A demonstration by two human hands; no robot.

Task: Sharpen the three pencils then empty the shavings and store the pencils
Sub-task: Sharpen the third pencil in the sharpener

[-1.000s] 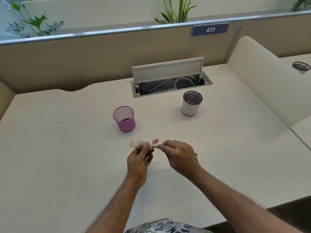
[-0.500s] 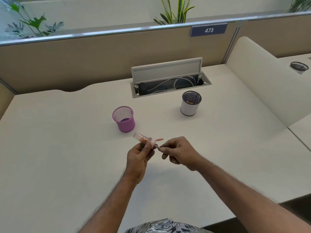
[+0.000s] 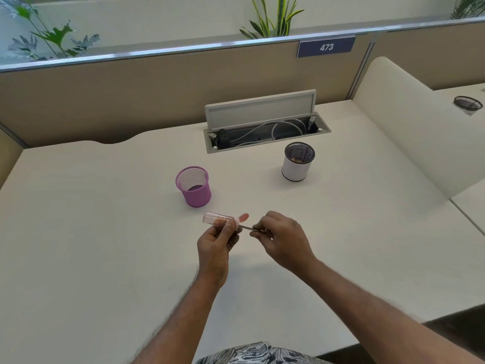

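Left hand [image 3: 214,245] grips clear sharpener [image 3: 219,218], right hand [image 3: 282,236] pinches pencil [image 3: 248,227] entering it, both above surface [image 3: 105,245], near pink cup [image 3: 194,186]; white cup [image 3: 298,161] beyond.

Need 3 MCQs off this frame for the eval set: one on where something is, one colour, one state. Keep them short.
1. The sharpener is held by: A the left hand; B a clamp; C nothing, it lies loose.
2. The mesh cup nearest the hands is: A green; B purple; C yellow.
3. The cable tray lid is: A shut; B propped open; C missing.

Key:
1 A, its fingers wrap the clear tube while the right hand pinches the pencil.
2 B, the mesh is purple all round.
3 B, it stands up with cables showing below.
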